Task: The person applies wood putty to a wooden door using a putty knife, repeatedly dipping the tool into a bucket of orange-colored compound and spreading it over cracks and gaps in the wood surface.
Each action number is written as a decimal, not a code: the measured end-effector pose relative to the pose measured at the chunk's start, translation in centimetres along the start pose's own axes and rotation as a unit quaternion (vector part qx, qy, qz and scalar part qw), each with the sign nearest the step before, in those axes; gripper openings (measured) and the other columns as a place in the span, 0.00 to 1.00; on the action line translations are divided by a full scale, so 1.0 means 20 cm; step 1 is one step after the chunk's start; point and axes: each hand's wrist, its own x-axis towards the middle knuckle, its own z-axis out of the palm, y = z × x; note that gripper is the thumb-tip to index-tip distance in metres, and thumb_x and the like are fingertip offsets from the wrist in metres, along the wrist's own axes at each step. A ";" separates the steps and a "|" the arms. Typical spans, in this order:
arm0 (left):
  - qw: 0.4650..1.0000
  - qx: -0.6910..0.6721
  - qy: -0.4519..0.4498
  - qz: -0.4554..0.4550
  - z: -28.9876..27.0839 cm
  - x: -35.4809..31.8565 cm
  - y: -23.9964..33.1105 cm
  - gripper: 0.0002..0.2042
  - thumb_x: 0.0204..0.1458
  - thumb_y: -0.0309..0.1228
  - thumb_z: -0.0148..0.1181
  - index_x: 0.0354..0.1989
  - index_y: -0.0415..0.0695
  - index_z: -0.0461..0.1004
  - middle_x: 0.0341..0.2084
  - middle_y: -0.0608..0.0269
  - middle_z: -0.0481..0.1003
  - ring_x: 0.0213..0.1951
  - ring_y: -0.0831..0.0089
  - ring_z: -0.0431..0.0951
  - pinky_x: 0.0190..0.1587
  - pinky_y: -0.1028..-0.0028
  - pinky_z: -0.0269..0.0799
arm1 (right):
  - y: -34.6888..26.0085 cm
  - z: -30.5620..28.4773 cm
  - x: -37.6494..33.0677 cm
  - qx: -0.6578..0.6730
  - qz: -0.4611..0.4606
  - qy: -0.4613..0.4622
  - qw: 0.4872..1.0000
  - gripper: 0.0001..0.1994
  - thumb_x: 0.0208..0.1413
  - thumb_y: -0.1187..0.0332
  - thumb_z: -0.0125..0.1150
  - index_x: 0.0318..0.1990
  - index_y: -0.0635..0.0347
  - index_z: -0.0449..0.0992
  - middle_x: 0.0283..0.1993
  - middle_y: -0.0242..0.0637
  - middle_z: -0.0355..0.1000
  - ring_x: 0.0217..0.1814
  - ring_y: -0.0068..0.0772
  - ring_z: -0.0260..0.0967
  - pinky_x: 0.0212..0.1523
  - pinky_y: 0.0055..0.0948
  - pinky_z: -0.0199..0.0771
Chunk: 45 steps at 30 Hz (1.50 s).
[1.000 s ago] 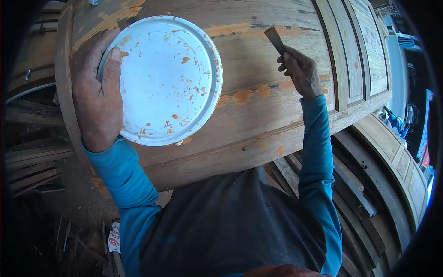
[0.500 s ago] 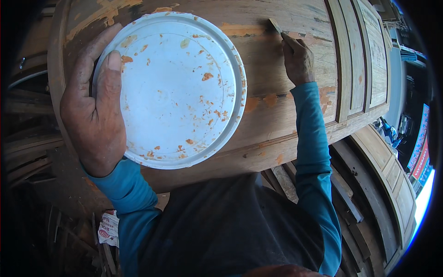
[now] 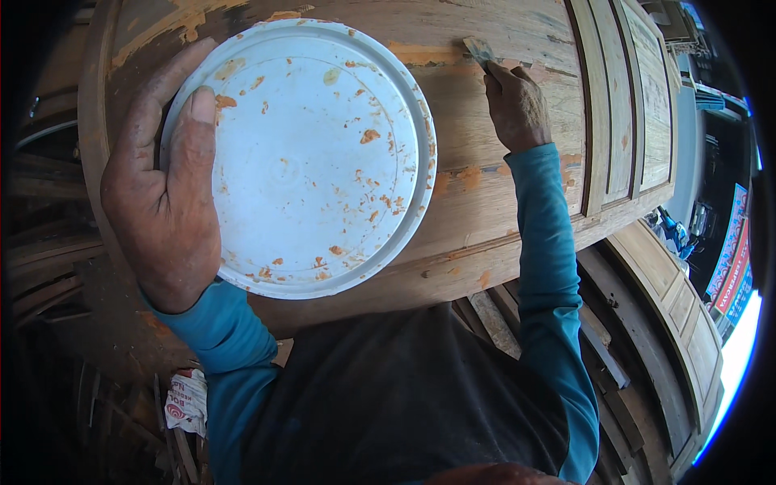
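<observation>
My left hand [image 3: 166, 194] grips a round white plastic lid [image 3: 311, 174] by its left edge, thumb over the face. Dabs of orange-brown filler dot the lid. At the upper right, my right hand [image 3: 520, 109] is closed round a putty knife [image 3: 478, 52], its blade pointing up and left. The blade is at the surface of a brown wooden door [image 3: 461, 117]; whether it touches cannot be made out. An orange filler streak [image 3: 420, 53] runs along the wood left of the blade, and more patches lie below. The lid hides part of the door.
A panelled section with raised mouldings [image 3: 638, 97] forms the door's right side. Planks [image 3: 622, 323] and another panelled door [image 3: 671, 291] stand at the lower right. Scrap wood [image 3: 48, 250] is piled at the left, with a white printed bag [image 3: 187, 400] below.
My right hand has shifted slightly left, and the putty knife's blade has turned so its flat face shows more. The lid stays nearly in place in my left hand.
</observation>
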 end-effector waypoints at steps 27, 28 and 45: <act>0.999 -0.035 0.028 -0.011 0.02 0.00 0.01 0.15 0.67 0.28 0.58 0.59 0.37 0.77 0.50 0.53 0.81 0.54 0.68 0.80 0.59 0.68 0.74 | -0.05 0.00 0.05 0.052 -0.025 -0.007 0.998 0.13 0.66 0.64 0.58 0.53 0.57 0.82 0.38 0.52 0.75 0.42 0.57 0.75 0.47 0.49 0.75; 0.999 -0.036 0.025 -0.013 0.02 0.00 0.02 0.15 0.67 0.28 0.58 0.59 0.37 0.77 0.50 0.53 0.81 0.53 0.68 0.80 0.59 0.68 0.74 | -0.03 0.00 0.05 0.045 -0.037 0.006 0.998 0.14 0.66 0.64 0.58 0.54 0.56 0.82 0.38 0.52 0.75 0.42 0.56 0.75 0.47 0.49 0.75; 0.999 -0.031 0.026 -0.027 0.03 0.00 0.04 0.15 0.67 0.29 0.58 0.59 0.36 0.77 0.49 0.52 0.81 0.52 0.69 0.80 0.58 0.68 0.74 | 0.05 0.02 0.02 -0.006 0.030 -0.001 1.000 0.14 0.70 0.61 0.52 0.56 0.54 0.77 0.46 0.54 0.76 0.46 0.59 0.77 0.48 0.54 0.77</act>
